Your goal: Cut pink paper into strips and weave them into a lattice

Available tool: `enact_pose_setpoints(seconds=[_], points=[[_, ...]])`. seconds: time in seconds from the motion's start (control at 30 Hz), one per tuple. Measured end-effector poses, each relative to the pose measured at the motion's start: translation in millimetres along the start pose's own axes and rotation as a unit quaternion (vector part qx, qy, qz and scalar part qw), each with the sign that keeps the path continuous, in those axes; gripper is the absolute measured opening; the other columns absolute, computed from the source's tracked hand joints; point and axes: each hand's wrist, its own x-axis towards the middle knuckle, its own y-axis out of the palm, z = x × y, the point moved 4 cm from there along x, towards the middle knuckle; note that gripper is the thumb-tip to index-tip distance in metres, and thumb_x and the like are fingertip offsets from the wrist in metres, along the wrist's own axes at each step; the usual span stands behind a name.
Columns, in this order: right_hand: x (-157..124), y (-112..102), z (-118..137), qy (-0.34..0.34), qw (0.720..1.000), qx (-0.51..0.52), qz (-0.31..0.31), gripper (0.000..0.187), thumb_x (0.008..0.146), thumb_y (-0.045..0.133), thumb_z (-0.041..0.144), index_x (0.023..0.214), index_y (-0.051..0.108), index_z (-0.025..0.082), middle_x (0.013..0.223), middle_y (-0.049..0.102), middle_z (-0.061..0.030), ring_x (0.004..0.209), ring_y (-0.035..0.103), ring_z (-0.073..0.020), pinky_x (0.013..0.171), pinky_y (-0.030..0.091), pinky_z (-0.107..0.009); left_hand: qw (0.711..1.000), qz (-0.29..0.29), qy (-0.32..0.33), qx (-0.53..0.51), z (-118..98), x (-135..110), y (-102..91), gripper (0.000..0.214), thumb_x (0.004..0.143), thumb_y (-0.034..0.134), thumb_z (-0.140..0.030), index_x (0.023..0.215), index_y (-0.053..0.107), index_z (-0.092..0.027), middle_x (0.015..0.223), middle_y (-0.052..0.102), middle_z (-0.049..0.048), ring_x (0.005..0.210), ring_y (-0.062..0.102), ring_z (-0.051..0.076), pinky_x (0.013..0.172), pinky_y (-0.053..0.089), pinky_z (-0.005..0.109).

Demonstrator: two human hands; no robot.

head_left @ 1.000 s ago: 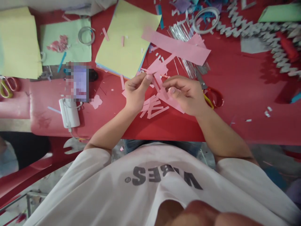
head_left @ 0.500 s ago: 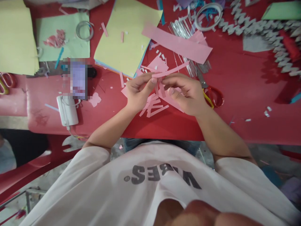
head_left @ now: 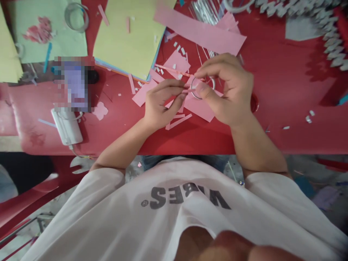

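Observation:
My left hand (head_left: 164, 103) pinches the end of a narrow pink paper strip (head_left: 189, 90) between thumb and fingertips. Facing it, my right hand (head_left: 230, 87) is closed at the fingertips around a thin pale ring (head_left: 214, 87). The thumb covers part of this ring, and I cannot tell what it is made of. Beneath both hands lie pink paper pieces (head_left: 202, 108) and several cut pink strips (head_left: 179, 122). White scraps (head_left: 178, 47) are scattered just beyond. The scissors' red handle (head_left: 255, 102) shows partly behind my right wrist.
Yellow sheets (head_left: 125, 47) and a wide pink strip (head_left: 201, 32) lie further back. To the left are a tape roll (head_left: 85, 18), a blurred-out phone (head_left: 76, 87) and a white power bank (head_left: 67, 127). Grey folded paper chains (head_left: 330, 47) fill the far right. The red table's edge (head_left: 187, 150) is near my body.
My right hand has lifted and turned away from the left, and the pale ring now shows at its fingers. The long pink strip between both hands is no longer there. The view has shifted slightly.

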Motion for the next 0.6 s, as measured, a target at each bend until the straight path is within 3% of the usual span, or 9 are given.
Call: enact_pose_setpoints(seconds=[0.1,0.23,0.4,0.6], points=[[1.0,3.4,-3.8,0.034,0.997,0.043,0.048,0.009,0.098,0.077,0.037,0.105,0.081,0.039,0.11,0.08,-0.0002,0.112,0.072,-0.0306,0.109,0.056,-0.054,1.0,0.017,0.011,-0.001,0.0,0.9,4.2,0.041,0.105,0.056,-0.066,0.103,0.078,-0.031,0.119,0.079,0.0043,0.116,0.078,0.028,0.107,0.066,0.056],[0.6,3.4,-7.0,0.077,0.994,0.042,0.065,0.006,0.098,0.079,0.04,0.104,0.081,0.039,0.11,0.082,0.0,0.109,0.075,-0.0319,0.102,0.061,-0.056,1.0,0.027,0.015,-0.001,-2.0,2.1,5.1,0.046,0.104,0.056,-0.068,0.097,0.077,-0.028,0.114,0.078,0.0054,0.116,0.079,0.029,0.105,0.066,0.056],[1.0,3.2,-9.1,0.085,0.994,0.049,0.057,0.013,0.094,0.085,0.043,0.102,0.083,0.033,0.107,0.083,-0.004,0.103,0.077,-0.0326,0.098,0.064,-0.057,0.999,0.032,0.007,-0.006,-1.1,0.2,4.0,0.046,0.106,0.054,-0.068,0.102,0.078,-0.029,0.119,0.078,0.0051,0.121,0.077,0.029,0.107,0.066,0.057],[2.7,3.1,-8.0,0.102,0.992,0.048,0.059,0.022,0.088,0.088,0.056,0.094,0.082,0.036,0.098,0.082,-0.0035,0.098,0.075,-0.0347,0.098,0.064,-0.06,0.999,0.05,0.013,-0.005,1.5,-0.6,6.1,0.046,0.106,0.054,-0.067,0.099,0.078,-0.029,0.121,0.079,0.0057,0.117,0.079,0.027,0.109,0.066,0.054]])
